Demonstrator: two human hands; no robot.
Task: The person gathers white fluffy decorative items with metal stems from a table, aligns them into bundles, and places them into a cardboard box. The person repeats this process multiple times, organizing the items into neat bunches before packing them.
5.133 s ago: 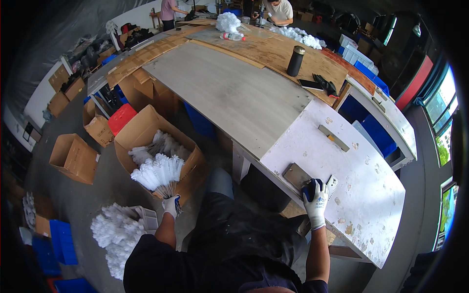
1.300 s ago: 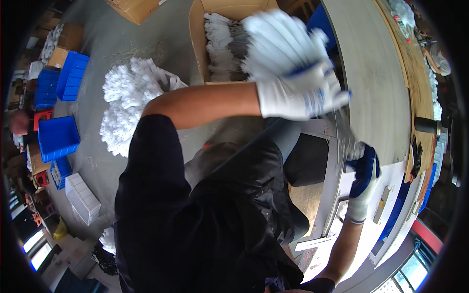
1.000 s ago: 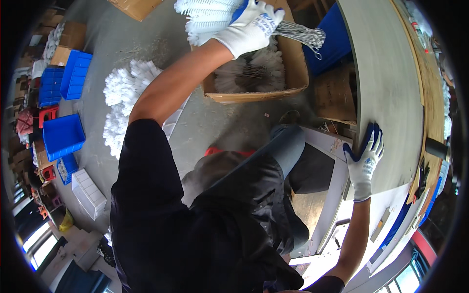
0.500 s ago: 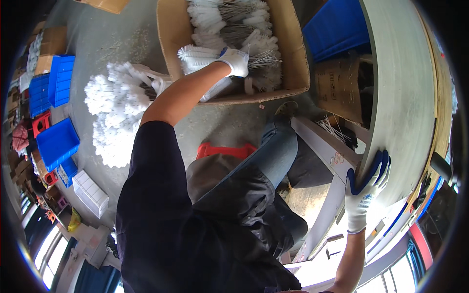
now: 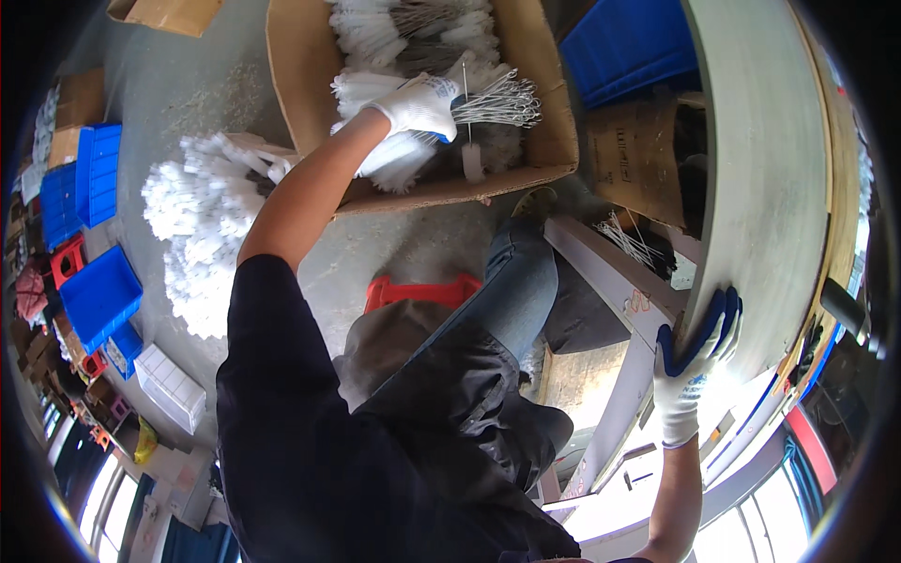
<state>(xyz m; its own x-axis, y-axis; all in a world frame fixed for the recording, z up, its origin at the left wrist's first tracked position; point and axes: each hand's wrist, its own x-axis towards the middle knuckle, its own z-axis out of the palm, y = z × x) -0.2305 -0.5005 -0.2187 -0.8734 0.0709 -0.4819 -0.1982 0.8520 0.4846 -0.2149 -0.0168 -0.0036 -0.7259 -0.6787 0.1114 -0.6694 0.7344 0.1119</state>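
My left hand (image 5: 421,105), in a white glove with blue-coated fingers, is closed round a bundle of wire-handled brushes (image 5: 502,101) over a cardboard box (image 5: 554,141). The looped wire ends stick out to the right of my fist. White bristle heads (image 5: 399,164) show beneath and left of the hand. Across the bundle stands one single brush (image 5: 473,161), its wire pointing away from me. More white brushes (image 5: 371,33) fill the far part of the box. My right hand (image 5: 693,371), gloved alike, rests at the edge of the grey worktop (image 5: 765,216), thumb apart from its fingers.
A big heap of white brushes (image 5: 202,235) lies on the floor left of the box. A red stool (image 5: 422,292) is near my legs. Blue crates (image 5: 101,296) and a white crate (image 5: 171,387) stand far left. Under the worktop are another carton (image 5: 633,159) and loose wires (image 5: 631,242).
My left hand has lifted the brush bundle slightly and shifted left, with more wire ends showing. The whole view has slid a little. The right hand stays at the worktop edge.
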